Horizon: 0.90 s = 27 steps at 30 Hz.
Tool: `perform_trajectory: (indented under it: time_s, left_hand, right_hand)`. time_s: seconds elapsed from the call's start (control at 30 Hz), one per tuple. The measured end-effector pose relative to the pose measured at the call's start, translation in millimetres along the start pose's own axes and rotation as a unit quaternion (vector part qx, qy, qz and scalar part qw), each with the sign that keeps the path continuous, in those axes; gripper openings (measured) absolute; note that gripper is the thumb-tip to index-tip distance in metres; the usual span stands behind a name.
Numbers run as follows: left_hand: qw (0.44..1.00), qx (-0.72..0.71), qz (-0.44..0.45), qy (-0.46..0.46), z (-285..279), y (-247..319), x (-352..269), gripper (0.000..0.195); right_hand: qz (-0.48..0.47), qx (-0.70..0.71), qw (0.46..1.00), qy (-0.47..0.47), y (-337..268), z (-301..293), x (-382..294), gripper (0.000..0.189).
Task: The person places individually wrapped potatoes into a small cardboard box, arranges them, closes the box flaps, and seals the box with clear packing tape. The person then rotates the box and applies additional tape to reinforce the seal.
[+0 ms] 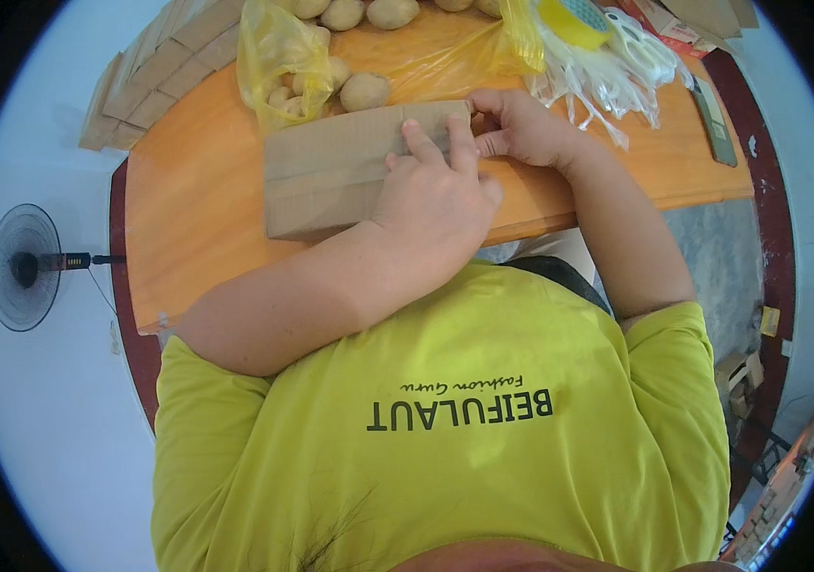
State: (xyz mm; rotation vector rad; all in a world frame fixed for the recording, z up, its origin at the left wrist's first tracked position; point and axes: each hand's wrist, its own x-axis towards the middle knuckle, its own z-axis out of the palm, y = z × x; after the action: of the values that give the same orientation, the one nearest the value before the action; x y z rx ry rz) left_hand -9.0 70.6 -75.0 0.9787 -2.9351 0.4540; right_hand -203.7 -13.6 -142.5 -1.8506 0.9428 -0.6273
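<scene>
A closed brown cardboard box [328,164] lies at the front edge of the orange wooden table [192,236]. My left hand [439,182] is laid over the right part of the box, fingers spread on its top, holding it down. At the box's right end is my right hand [514,129], its thumb and bent forefinger against the end face. What those fingertips pinch, if anything, is hidden. Just behind the box, a yellow plastic bag [257,71] holds potatoes, and a loose potato [365,92] sits beside it.
Stacked cardboard boxes [171,68] line the far left edge. More potatoes [393,12] lie at the back near another yellow bag [514,50]. White plastic bags [593,89], a yellow tape roll [578,21] and a phone [714,121] are right. A fan [24,268] stands left.
</scene>
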Motion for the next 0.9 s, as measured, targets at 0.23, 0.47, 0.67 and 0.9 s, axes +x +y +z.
perform_trajectory:
  time_s: [0.23,0.47,0.67,0.9]
  left_hand:
    - [0.984,0.072,0.153,0.06,2.4,-1.5,0.2,0.025]
    - [0.931,0.188,0.25,-0.189,-23.4,13.9,16.1,0.031]
    - [0.938,0.127,0.265,-0.185,-16.4,9.4,17.9,0.031]
    - [0.943,0.102,0.271,-0.164,-9.2,8.7,15.1,0.025]
  right_hand:
    - [0.035,0.018,0.999,0.01,8.4,1.3,2.7,0.027]
    - [0.057,0.085,0.995,0.009,5.2,5.3,2.9,0.028]
    - [0.077,0.071,0.994,0.017,2.3,3.4,1.1,0.029]
    - [0.048,0.036,0.998,0.026,-1.6,6.2,1.4,0.024]
